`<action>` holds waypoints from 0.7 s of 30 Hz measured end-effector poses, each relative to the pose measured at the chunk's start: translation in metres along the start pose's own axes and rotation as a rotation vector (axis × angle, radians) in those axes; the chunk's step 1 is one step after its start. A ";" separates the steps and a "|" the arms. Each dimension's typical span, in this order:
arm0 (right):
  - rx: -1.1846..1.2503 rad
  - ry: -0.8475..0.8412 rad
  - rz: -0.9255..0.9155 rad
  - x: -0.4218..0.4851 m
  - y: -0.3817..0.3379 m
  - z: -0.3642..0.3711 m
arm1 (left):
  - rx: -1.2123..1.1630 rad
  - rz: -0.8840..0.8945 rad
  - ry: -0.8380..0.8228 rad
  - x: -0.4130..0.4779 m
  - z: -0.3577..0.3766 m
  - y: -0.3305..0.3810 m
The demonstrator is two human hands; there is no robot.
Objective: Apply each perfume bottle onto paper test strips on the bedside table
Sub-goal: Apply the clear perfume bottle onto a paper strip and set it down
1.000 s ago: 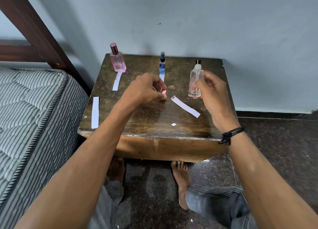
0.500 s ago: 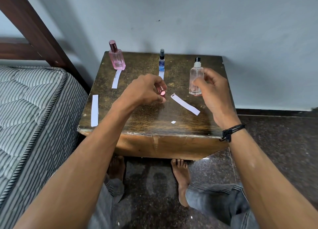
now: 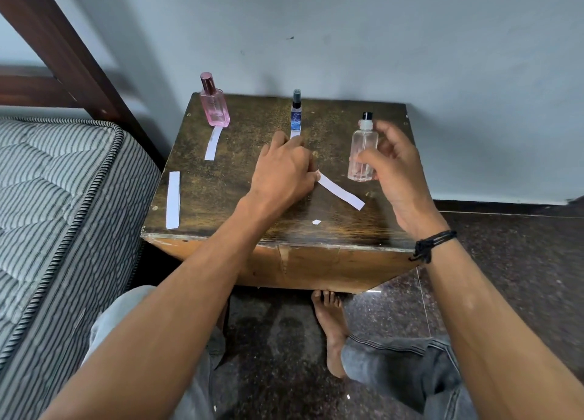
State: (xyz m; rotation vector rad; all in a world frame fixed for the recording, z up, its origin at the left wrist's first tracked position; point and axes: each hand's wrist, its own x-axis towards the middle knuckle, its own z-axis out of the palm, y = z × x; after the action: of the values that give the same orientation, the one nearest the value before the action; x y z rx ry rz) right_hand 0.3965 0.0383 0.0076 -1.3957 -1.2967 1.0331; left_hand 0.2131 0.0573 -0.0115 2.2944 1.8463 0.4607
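Clear bottle (image 3: 363, 138) step: right hand (image 3: 398, 173) grips it; left hand (image 3: 281, 170) knuckles-up at strip (image 3: 341, 192) end, grasp unclear. Next, prob.: aim nozzle at strip btw hands, press.

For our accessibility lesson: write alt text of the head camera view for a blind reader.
A person's right hand grips a clear square plastic bottle upright at a dark wooden bedside table; the left hand rests at one end of a white paper strip.
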 end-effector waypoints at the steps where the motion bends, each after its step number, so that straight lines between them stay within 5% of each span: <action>1: -0.003 -0.020 -0.001 0.000 0.000 -0.002 | 0.000 -0.005 -0.002 0.000 0.001 0.000; 13: -0.297 -0.366 -0.053 0.004 0.002 -0.016 | -0.207 -0.131 0.056 0.008 -0.004 0.002; 21: -0.336 -0.378 0.000 0.002 0.004 -0.013 | -0.326 -0.233 0.094 0.010 -0.013 -0.002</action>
State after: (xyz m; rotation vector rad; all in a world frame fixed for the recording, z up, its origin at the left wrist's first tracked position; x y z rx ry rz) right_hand 0.4103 0.0395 0.0067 -1.4898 -1.8141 1.1549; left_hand 0.2087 0.0666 0.0016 1.8514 1.8873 0.7783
